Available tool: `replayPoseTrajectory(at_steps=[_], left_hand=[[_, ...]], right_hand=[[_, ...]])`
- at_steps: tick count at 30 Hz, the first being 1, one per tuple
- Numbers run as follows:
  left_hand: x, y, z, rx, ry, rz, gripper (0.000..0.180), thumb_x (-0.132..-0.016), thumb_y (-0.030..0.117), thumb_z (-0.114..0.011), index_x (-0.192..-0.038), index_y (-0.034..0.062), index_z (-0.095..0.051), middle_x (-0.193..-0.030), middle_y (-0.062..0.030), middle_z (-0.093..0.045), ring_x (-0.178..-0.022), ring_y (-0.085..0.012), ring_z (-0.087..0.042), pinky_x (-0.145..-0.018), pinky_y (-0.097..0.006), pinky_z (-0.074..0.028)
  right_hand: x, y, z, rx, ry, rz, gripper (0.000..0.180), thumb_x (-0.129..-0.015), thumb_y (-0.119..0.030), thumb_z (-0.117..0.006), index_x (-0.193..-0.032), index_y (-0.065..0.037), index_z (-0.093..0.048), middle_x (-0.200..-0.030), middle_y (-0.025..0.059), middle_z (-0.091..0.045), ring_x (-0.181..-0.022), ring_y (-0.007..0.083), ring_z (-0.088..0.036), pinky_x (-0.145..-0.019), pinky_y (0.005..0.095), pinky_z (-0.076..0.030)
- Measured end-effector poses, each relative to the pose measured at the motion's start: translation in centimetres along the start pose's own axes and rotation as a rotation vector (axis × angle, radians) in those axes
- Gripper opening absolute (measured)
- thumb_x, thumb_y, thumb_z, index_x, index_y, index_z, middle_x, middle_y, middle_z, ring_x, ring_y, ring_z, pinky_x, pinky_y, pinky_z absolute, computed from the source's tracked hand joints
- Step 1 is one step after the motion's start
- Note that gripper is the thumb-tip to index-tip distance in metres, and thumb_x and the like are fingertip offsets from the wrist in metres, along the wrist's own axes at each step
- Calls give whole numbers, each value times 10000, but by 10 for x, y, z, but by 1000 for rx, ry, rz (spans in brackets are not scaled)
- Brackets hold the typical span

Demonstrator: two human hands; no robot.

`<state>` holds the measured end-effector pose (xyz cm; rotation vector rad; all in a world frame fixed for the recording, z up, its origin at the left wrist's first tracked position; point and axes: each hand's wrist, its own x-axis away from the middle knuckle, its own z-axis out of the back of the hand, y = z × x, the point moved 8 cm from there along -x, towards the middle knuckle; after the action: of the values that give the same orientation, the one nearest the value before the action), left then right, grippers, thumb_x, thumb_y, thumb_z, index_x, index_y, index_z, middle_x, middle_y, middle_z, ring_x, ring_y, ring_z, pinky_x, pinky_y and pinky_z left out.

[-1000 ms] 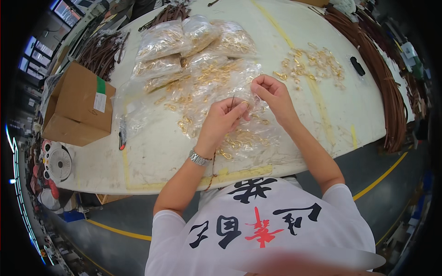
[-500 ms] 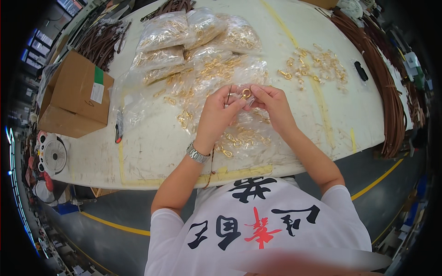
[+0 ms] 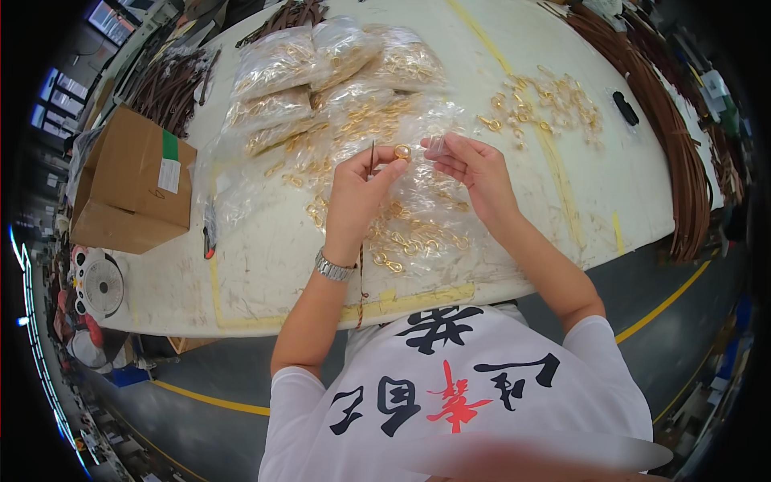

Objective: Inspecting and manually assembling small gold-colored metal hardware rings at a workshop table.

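My left hand (image 3: 359, 191) pinches a gold snap hook (image 3: 403, 151) by thumb and forefinger, its round ring end showing. A thin dark pointed tool (image 3: 372, 155) also sticks up from that hand; the rest of it is hidden in the palm. Between the fingertips of my right hand (image 3: 479, 173) is a small crumpled clear plastic bag (image 3: 436, 146), apart from the hook. Beneath both hands lie loose gold snap hooks (image 3: 391, 263) in clear wrappers, spread over plastic sheeting.
Full clear bags of gold hooks (image 3: 277, 64) are stacked at the back. A pile of hooks (image 3: 554, 108) lies right, near a black object (image 3: 625, 108). Brown straps (image 3: 683, 177) line the right edge. Left are a cardboard box (image 3: 132, 177), a red-ended cutter (image 3: 210, 241) and a fan (image 3: 100, 285).
My hands have moved apart, the left one leftward. The gold hook, earlier between both hands, is now in my left hand alone, and the clear bag is in my right.
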<state>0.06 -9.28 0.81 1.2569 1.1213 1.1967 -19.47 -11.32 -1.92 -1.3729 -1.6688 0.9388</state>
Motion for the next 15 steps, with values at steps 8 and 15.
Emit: replayPoseTrajectory(at_steps=[8, 15], left_hand=[[8, -4, -13, 186, -47, 66, 169, -981, 136, -734, -1099, 19, -762, -855, 29, -698, -589, 10, -449, -517, -188, -336], [7, 2, -8, 120, 31, -20, 174, -1023, 110, -673, -1141, 3, -743, -897, -22, -745, -595, 14, -470, -515, -175, -332]], right_hand=[[2, 4, -7, 20, -19, -42, 344, -1062, -282, -644, -1171, 35, -719, -1189, 170, -764, -1048, 204, -753, -977, 332, -588], [3, 8, -9, 25, -22, -8, 337, -1038, -270, -681, -1138, 44, -749, -1107, 131, -781, -974, 170, -750, -929, 316, -594]])
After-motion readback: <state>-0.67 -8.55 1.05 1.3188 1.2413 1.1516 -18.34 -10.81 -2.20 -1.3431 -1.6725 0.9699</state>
